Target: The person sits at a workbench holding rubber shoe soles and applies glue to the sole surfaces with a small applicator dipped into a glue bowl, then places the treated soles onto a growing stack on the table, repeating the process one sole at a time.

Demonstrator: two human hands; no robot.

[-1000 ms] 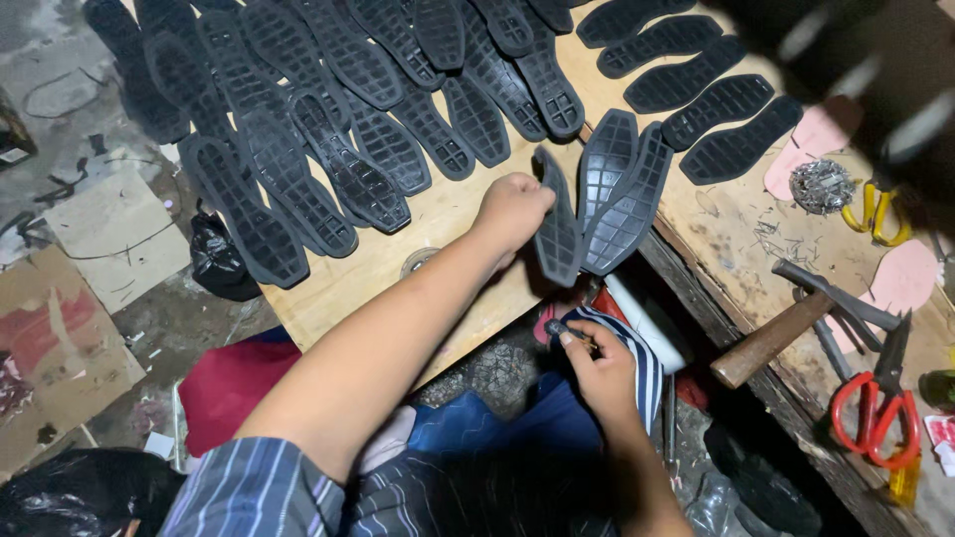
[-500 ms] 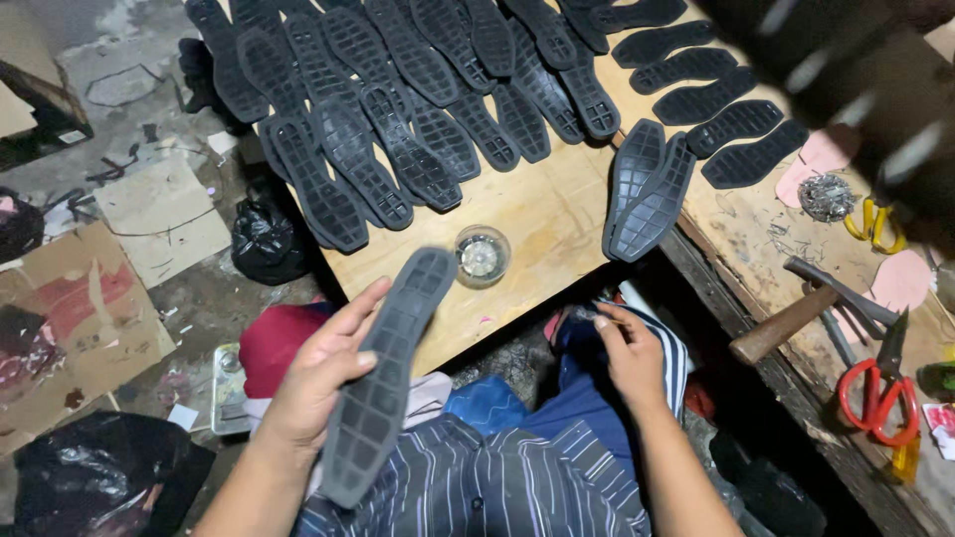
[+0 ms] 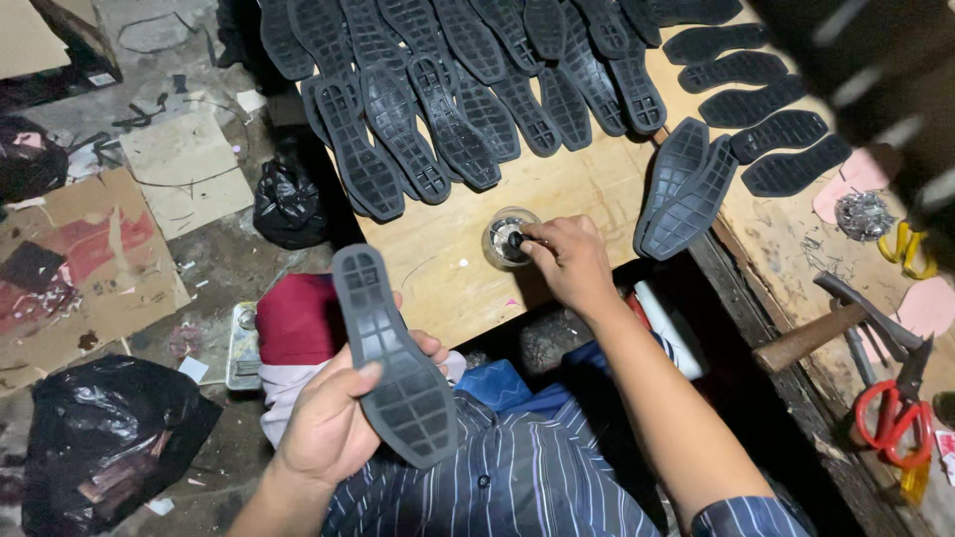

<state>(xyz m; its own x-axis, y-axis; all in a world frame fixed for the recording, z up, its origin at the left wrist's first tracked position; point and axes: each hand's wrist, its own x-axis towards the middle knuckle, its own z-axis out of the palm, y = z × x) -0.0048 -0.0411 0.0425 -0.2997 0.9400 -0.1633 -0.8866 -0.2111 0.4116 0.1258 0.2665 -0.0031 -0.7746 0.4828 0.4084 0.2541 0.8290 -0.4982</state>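
My left hand (image 3: 333,423) holds a black rubber shoe sole (image 3: 390,353) tread side up, over my lap and striped shirt. My right hand (image 3: 569,261) reaches onto the wooden board (image 3: 448,254), its fingertips pinched on something small and dark at a small round clear container (image 3: 507,237). Whether the fingers grip it I cannot tell for sure. Two more soles (image 3: 686,189) lie stacked just right of that hand. Several rows of black soles (image 3: 448,89) cover the far part of the board.
A hammer (image 3: 826,323) and red-handled scissors (image 3: 890,418) lie on the bench at right, with pink cut-outs (image 3: 856,184), a pile of small metal bits (image 3: 861,214) and yellow-handled scissors (image 3: 910,249). Black bags (image 3: 109,438), cardboard (image 3: 90,259) and a red cloth (image 3: 298,318) sit on the floor at left.
My left hand took a sole from the board and brought it down over my lap. My right hand rose from my lap to the small container.
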